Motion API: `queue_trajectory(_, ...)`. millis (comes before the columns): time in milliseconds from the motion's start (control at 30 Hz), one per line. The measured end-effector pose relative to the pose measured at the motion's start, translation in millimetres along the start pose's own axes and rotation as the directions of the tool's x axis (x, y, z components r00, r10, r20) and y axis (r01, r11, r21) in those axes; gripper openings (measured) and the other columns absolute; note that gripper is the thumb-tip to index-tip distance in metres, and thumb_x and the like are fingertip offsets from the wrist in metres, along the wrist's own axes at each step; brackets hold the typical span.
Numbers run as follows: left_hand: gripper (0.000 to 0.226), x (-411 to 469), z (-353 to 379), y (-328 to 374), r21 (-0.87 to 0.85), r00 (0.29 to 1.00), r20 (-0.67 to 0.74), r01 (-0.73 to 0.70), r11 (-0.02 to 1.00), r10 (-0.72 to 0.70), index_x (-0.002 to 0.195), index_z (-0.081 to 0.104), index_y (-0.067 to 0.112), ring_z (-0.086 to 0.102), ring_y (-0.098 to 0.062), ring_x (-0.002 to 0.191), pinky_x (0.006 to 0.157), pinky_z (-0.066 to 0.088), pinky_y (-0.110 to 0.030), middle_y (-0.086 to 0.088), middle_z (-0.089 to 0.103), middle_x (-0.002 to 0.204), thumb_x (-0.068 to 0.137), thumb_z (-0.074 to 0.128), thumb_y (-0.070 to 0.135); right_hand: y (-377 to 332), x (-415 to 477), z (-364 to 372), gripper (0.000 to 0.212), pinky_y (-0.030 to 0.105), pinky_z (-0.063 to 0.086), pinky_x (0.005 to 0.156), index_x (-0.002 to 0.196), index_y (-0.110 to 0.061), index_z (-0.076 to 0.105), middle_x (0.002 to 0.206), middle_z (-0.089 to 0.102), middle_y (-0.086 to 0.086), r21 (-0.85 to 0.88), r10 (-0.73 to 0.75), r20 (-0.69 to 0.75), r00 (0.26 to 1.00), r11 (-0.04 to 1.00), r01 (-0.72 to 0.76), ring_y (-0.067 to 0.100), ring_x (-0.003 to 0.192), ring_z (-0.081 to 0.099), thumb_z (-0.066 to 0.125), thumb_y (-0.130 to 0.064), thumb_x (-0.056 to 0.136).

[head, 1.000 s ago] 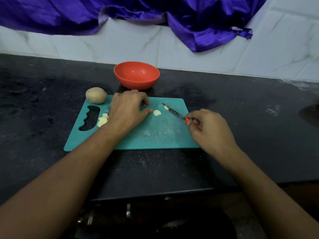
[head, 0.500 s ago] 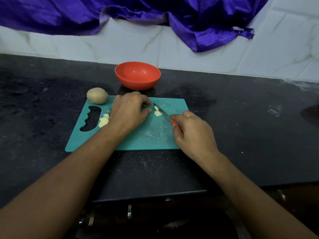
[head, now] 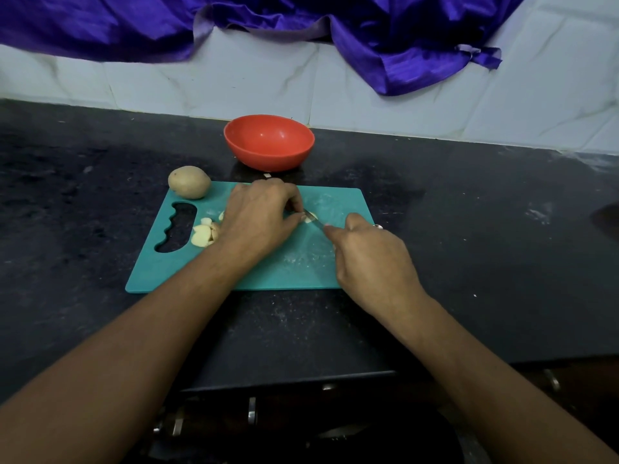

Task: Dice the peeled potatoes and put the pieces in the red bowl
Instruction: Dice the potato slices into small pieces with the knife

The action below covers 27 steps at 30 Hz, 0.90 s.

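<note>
Potato piece [head: 310, 216] near the middle of the cutting board [head: 301, 269], pinned under the curled fingertips of the left hand [head: 259, 217]. Knife [head: 315, 222] gripped in the closed right hand [head: 371, 259], blade against the piece. Expect firm, wet, slippery flesh, light in weight; seat flat face down and hold from above. Cut pieces [head: 203, 232] near the board's left edge; whole potato [head: 189, 181] at its far left corner; red bowl [head: 269, 142] beyond the far edge. No readable brand or writing.

purple cloth [head: 402, 45], white tiled wall [head: 234, 85], black countertop [head: 485, 229]
</note>
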State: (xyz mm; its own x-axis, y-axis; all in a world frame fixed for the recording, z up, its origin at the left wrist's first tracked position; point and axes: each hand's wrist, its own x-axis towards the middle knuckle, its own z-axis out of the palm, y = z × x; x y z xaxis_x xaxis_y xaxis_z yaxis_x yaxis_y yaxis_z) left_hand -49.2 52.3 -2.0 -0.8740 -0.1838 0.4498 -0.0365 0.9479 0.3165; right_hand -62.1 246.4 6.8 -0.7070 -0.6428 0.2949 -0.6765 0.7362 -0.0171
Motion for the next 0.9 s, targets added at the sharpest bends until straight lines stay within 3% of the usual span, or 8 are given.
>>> queue_trajectory(133, 0.012, 0, 1, 0, -0.003, 1.0, 0.003, 0.022, 1.0, -0.022, 0.093, 0.071, 0.032, 0.065, -0.015, 0.096, 0.088, 0.051, -0.044, 0.011, 0.071, 0.098, 0.087, 0.076, 0.04, 10, -2, -2, 0.035, 0.031, 0.037, 0.055, 0.131, -0.029, 0.065, 0.087, 0.043, -0.007, 0.074, 0.041, 0.014, 0.999, 0.996, -0.042, 0.017, 0.072, 0.051, 0.048, -0.02, 0.102)
queue_trajectory(233, 0.015, 0, 1, 0, 0.001, 1.0, 0.002, 0.018, 1.0, -0.018, 0.097, 0.073, 0.032, 0.066, -0.016, 0.097, 0.088, 0.052, -0.044, 0.01, 0.072, 0.099, 0.087, 0.075, 0.042, 14, -1, 0, 0.038, 0.034, 0.047, 0.068, 0.138, -0.032, 0.063, 0.096, 0.05, -0.008, 0.197, 0.111, 0.014, 0.994, 0.974, -0.112, 0.018, 0.085, 0.058, 0.047, -0.025, 0.104)
queue_trajectory(367, 0.017, 0, 1, 0, 0.01, 1.0, 0.012, 0.007, 1.0, -0.007, 0.102, 0.074, 0.033, 0.066, -0.016, 0.099, 0.089, 0.051, -0.045, 0.01, 0.073, 0.101, 0.088, 0.074, 0.042, 11, -1, 2, 0.038, 0.04, 0.054, 0.076, 0.139, -0.03, 0.062, 0.102, 0.055, -0.005, 0.217, 0.145, -0.01, 0.989, 0.966, -0.139, 0.021, 0.089, 0.06, 0.048, -0.024, 0.105)
queue_trajectory(667, 0.014, -2, -2, -2, -0.021, 0.999, -0.024, 0.021, 1.0, -0.021, 0.105, 0.074, 0.029, 0.066, -0.015, 0.099, 0.09, 0.05, -0.042, 0.009, 0.072, 0.106, 0.091, 0.072, 0.03, 15, -4, 2, 0.035, 0.038, 0.052, 0.067, 0.133, -0.028, 0.065, 0.096, 0.05, -0.006, 0.243, 0.174, -0.081, 0.981, 0.958, -0.15, 0.019, 0.078, 0.058, 0.048, -0.021, 0.104)
queue_trajectory(900, 0.011, 1, -11, -16, -0.1, 0.988, -0.078, 0.128, 0.987, -0.136, 0.096, 0.076, 0.029, 0.067, -0.018, 0.09, 0.079, 0.054, -0.041, 0.008, 0.072, 0.093, 0.089, 0.07, 0.023, 5, -13, 2, 0.033, 0.036, 0.048, 0.06, 0.126, -0.026, 0.065, 0.094, 0.048, -0.004, 0.137, 0.044, -0.065, 0.997, 0.99, -0.035, 0.025, 0.074, 0.056, 0.048, -0.017, 0.1)
